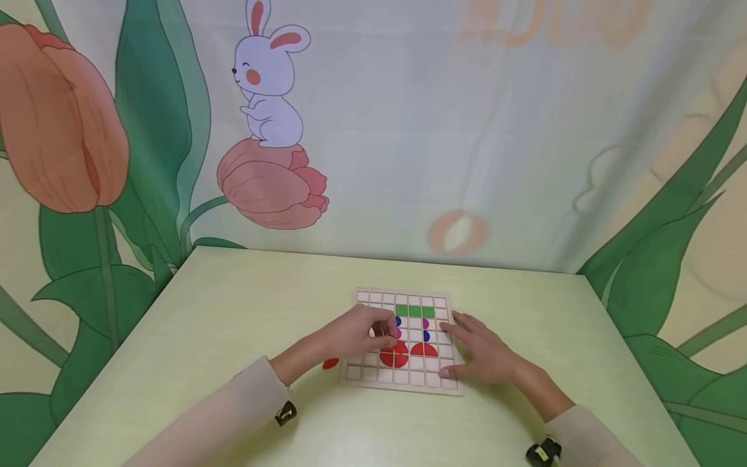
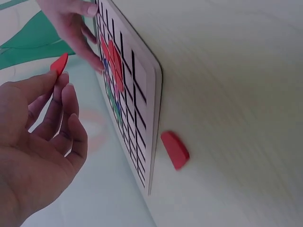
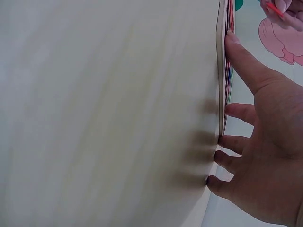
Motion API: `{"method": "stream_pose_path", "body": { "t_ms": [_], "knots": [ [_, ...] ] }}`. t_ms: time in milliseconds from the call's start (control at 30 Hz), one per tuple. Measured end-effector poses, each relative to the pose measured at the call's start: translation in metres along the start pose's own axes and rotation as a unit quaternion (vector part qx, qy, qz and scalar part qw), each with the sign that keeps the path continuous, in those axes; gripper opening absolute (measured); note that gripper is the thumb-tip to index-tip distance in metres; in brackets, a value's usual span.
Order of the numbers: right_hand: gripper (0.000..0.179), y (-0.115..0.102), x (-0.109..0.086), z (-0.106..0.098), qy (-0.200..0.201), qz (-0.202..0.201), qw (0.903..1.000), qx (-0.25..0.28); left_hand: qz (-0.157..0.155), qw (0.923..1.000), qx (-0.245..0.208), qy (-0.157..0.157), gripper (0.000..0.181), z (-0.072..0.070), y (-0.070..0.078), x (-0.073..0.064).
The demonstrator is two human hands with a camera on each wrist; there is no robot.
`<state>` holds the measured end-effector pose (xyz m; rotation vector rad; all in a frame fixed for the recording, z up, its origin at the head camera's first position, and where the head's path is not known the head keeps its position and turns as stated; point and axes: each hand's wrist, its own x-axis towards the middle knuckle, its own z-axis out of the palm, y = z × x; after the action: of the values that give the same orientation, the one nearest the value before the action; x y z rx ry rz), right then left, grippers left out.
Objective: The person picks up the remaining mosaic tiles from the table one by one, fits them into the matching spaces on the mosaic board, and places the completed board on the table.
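A pale grid board (image 1: 432, 381) lies on the table, with red, green, blue and pink pieces in its squares. My left hand (image 1: 356, 331) is over the board's left half, and its thumb and forefinger pinch a small red piece (image 2: 59, 63) with a curved edge. My right hand (image 1: 490, 350) rests at the board's right edge with fingers spread, thumb and a fingertip on its face. Green squares (image 1: 415, 311) form a row near the top. Below them are a pink half-circle (image 1: 425, 323), a blue half-circle (image 1: 426, 336) and a red half-round shape (image 1: 424, 351).
Just left of the board, a loose red piece (image 2: 175, 150) with a rounded side lies on the light yellow-green table (image 1: 245, 292). Behind the table hangs a printed curtain (image 1: 373, 162) with a rabbit and tulips. Dark devices (image 1: 543, 452) sit at both wrists.
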<state>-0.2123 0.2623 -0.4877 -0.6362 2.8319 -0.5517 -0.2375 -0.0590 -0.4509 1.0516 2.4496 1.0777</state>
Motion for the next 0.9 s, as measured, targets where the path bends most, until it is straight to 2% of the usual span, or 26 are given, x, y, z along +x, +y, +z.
{"method": "stream_pose_path", "body": {
  "t_ms": [167, 367, 533, 700, 900],
  "knots": [
    [0.1, 0.0, 0.0, 0.0, -0.001, -0.002, 1.0, 0.001, -0.006, 0.9999, 0.012, 0.007, 0.011, 0.014, 0.004, 0.011],
    [0.1, 0.001, -0.001, 0.0, 0.003, -0.006, 1.0, 0.005, -0.03, 0.9995, 0.011, 0.004, 0.009, 0.031, 0.005, 0.023],
    [0.1, 0.002, 0.0, 0.001, 0.006, -0.013, 0.9999, 0.006, -0.03, 0.9986, 0.044, 0.003, 0.007, 0.042, 0.006, 0.032],
    [0.101, 0.005, 0.002, 0.003, 0.005, -0.008, 1.0, 0.002, -0.059, 0.9958, 0.069, 0.006, 0.013, 0.048, 0.011, 0.037],
    [0.101, 0.005, 0.001, 0.003, 0.002, -0.002, 1.0, 0.0, -0.088, 0.9946, 0.055, 0.002, 0.014, 0.051, 0.02, 0.036]
  ]
}}
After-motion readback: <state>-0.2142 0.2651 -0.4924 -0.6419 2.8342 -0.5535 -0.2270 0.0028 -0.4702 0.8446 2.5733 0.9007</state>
